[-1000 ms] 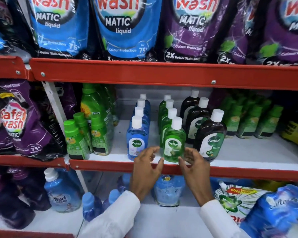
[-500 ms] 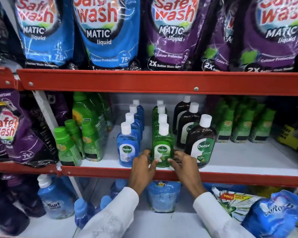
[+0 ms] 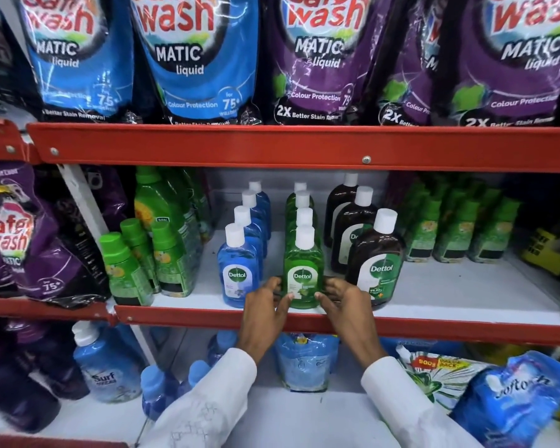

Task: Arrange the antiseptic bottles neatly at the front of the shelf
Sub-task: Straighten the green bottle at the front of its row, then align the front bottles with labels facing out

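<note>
Three rows of white-capped antiseptic bottles stand on the white middle shelf (image 3: 450,295). The front green bottle (image 3: 302,263) stands upright at the shelf's red front lip. My left hand (image 3: 265,305) presses its lower left side and my right hand (image 3: 343,302) its lower right side, fingers wrapped around its base. A blue bottle (image 3: 238,273) heads the row to the left, a dark brown bottle (image 3: 377,263) the row to the right. Several more bottles line up behind each front one.
Small green-capped bottles (image 3: 126,270) crowd the left of the shelf, more green ones (image 3: 459,234) the right back. Detergent pouches (image 3: 188,56) hang above the red upper rail (image 3: 304,147). Below sit blue bottles (image 3: 107,367) and refill packs (image 3: 511,396).
Both hands went from hovering open in front of the green bottle to closing on its base from either side. The camera has moved in closer.
</note>
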`<state>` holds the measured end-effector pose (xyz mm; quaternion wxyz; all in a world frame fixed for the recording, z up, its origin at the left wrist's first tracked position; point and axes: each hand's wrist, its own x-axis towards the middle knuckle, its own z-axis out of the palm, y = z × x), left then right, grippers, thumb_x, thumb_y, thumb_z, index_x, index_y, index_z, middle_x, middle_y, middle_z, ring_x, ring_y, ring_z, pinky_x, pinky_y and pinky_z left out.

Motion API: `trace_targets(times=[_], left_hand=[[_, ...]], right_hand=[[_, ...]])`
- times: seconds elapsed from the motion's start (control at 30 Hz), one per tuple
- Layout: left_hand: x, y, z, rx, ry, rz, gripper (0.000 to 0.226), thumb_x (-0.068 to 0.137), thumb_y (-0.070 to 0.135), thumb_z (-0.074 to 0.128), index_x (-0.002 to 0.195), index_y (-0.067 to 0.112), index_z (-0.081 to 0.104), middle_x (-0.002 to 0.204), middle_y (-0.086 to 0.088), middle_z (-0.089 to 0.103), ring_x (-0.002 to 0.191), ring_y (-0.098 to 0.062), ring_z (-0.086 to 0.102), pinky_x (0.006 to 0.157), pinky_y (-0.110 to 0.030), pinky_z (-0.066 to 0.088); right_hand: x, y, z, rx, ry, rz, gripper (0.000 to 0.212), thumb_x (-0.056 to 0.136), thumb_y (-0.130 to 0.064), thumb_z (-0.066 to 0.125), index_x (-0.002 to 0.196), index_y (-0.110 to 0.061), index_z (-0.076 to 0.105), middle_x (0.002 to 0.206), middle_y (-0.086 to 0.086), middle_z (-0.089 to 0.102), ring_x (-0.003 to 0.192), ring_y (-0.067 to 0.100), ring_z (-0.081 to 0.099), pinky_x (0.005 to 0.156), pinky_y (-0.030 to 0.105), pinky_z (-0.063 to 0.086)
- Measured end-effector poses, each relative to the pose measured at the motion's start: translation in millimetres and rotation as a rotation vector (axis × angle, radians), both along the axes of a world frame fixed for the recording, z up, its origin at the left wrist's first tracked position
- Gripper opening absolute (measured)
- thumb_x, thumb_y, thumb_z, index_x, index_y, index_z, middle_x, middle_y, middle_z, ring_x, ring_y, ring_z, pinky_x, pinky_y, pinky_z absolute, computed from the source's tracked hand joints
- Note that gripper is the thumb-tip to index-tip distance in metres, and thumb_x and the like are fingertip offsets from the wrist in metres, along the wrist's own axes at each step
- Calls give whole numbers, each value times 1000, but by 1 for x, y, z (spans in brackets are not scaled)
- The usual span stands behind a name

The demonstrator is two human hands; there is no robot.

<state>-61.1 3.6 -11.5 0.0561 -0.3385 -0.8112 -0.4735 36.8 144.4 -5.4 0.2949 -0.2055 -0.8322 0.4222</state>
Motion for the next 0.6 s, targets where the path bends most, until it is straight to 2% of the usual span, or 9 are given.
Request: trace_targets(times=[0.07,0.13,0.23,0.3,0.37,0.43,0.47,0.53,0.6], left_hand=[[-2,1,-1,-7,-11,8,21,88,21,67,107,13,61,99,-5,75,82,-10,69,74,-13,53],[-1,2,-1,-8,-12,20,20,88,20,67,106,13,62,100,-5,75,80,-9,67,69,-1,46],[2,1,1,-1,-6,22,21,88,19,67,107,11,63,100,-6,74,78,-7,64,66,5,41],[7,1,4,18,-10,20,25,88,19,68,111,9,62,100,-1,72,80,-6,63,68,5,41],[14,-1,5,79,-9,59,30,86,17,69,114,12,60,101,5,68,86,-6,63,76,-1,45],[24,-2,5,179,72,153,28,84,11,69,110,16,61,104,3,66,91,-9,62,83,-13,47],[32,-2,6,222,137,191,26,82,7,68,105,17,61,101,2,63,90,-10,59,83,-15,45],[50,4,8,276,231,186,22,80,1,67,94,16,61,92,1,59,83,-8,55,78,-10,41],[62,17,11,272,239,100,20,79,0,67,91,15,62,87,2,62,79,-5,56,77,-7,40]], right_hand=[[0,0,-1,-4,8,-6,32,86,-10,73,117,-5,68,100,-4,72,80,-9,61,83,5,49],[1,0,0,4,13,-11,32,86,-9,73,117,-5,68,103,-2,73,83,-3,63,77,-2,45],[2,0,0,13,25,-16,32,86,-8,73,117,-4,69,104,2,74,81,-5,61,74,-6,43],[5,-1,3,6,35,-9,34,86,-8,73,118,-5,68,107,3,75,84,-2,64,81,-3,45],[13,-1,3,-15,49,4,37,85,-12,75,120,-8,68,107,-2,74,88,-2,66,88,5,50],[28,2,3,-37,103,-24,33,82,-15,78,115,-14,71,101,-7,73,82,-8,68,81,5,52],[39,4,3,-38,160,-61,27,81,-15,79,107,-19,73,96,-9,75,77,-8,69,76,6,54],[60,14,5,9,273,-177,16,79,-14,80,89,-25,74,81,-11,75,71,-2,70,68,11,56],[71,32,3,53,320,-311,16,78,-12,80,82,-22,68,79,-6,71,67,10,69,66,21,58]])
